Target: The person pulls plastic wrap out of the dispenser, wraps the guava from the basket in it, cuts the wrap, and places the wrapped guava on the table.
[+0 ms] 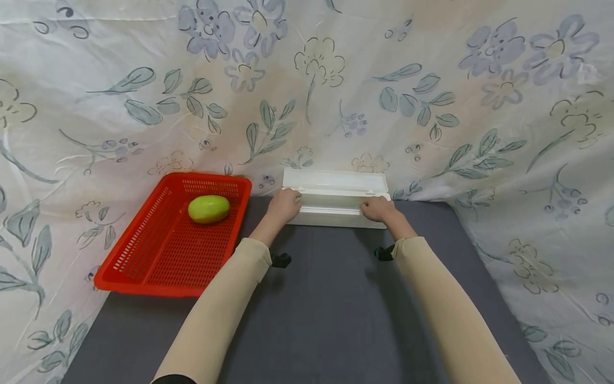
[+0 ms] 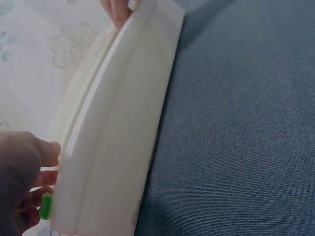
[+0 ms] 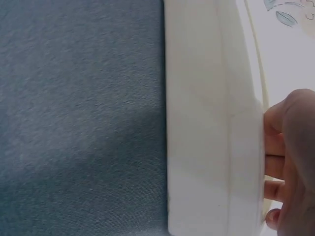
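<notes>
Left to right, I see the left hand gripping the rim at the left end of the white box; the box, long axis crosswise on the table, between the hands, neither nearer; the right hand gripping the rim toward its right end.

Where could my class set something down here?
The dark table is bare between the left sleeve and right sleeve, in front of the white box, and from the right sleeve to the floral cloth. The red basket has room in front of the green fruit. Crowded: the white box, with the left hand and right hand at its ends.
</notes>
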Motion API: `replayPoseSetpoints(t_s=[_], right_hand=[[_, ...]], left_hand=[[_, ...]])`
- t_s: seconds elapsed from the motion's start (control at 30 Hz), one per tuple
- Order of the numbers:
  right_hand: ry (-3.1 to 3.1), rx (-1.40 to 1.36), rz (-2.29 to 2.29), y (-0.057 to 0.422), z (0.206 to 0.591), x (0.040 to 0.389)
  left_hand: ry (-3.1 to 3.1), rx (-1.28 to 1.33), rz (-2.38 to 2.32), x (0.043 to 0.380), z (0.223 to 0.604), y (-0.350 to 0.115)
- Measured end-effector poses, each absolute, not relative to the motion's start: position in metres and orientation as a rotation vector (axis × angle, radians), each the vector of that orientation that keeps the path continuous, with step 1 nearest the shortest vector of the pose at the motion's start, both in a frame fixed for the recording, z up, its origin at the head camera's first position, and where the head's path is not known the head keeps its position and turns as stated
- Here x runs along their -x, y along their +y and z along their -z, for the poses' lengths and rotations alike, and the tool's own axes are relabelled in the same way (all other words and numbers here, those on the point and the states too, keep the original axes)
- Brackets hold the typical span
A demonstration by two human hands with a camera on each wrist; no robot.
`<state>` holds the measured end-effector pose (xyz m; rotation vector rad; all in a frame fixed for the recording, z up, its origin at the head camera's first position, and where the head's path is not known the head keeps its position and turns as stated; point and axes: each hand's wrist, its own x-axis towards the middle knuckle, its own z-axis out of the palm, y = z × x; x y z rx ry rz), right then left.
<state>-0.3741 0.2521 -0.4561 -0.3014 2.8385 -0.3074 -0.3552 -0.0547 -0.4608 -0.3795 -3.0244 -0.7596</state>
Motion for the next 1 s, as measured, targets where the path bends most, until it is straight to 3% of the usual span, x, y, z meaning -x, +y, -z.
replayPoseSetpoints(t_s=[0.5, 1.0], right_hand=[[2.755, 0.203, 0.325, 0.244, 0.444, 0.386], [2.783, 0.045, 0.269, 0.240, 0.469, 0.418]], left_hand=[[-3.051, 0.329, 0.811, 0.373, 0.458, -0.047], [-3.158, 0.241, 0.557, 0.380, 0.451, -0.027]])
